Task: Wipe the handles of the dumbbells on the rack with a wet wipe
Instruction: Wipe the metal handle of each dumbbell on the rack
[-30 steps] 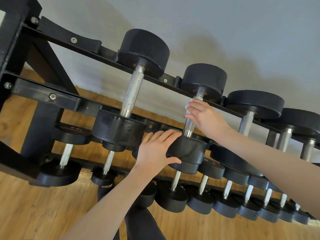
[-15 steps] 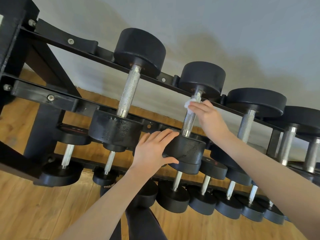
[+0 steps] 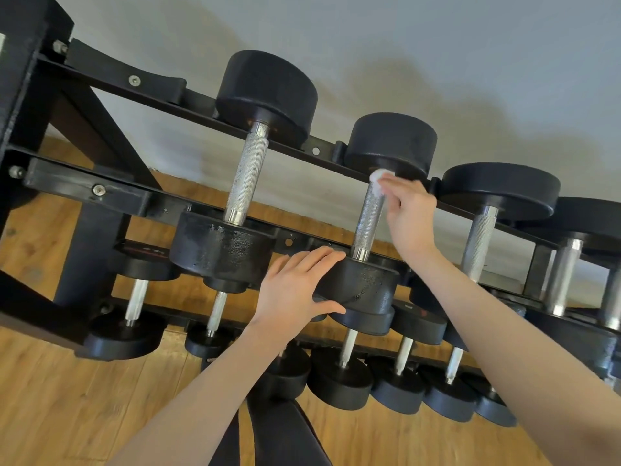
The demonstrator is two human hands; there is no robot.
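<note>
A black rack (image 3: 111,193) carries rows of black dumbbells with knurled steel handles. My right hand (image 3: 408,213) pinches a small white wet wipe (image 3: 378,178) against the top end of the second dumbbell's handle (image 3: 368,223) on the top row, just under its far head. My left hand (image 3: 295,290) grips the near head (image 3: 364,287) of that same dumbbell, fingers over its top and thumb under it. The largest dumbbell's handle (image 3: 247,176) stands bare to the left.
More dumbbells (image 3: 479,243) sit to the right on the top row, and smaller ones (image 3: 339,381) line the lower rows. A grey wall (image 3: 437,62) is behind the rack and a wooden floor (image 3: 67,398) below. My dark-clad legs (image 3: 279,435) show at the bottom.
My right hand has slid the wipe up the handle from its middle to its top end. My left hand has stayed on the near head.
</note>
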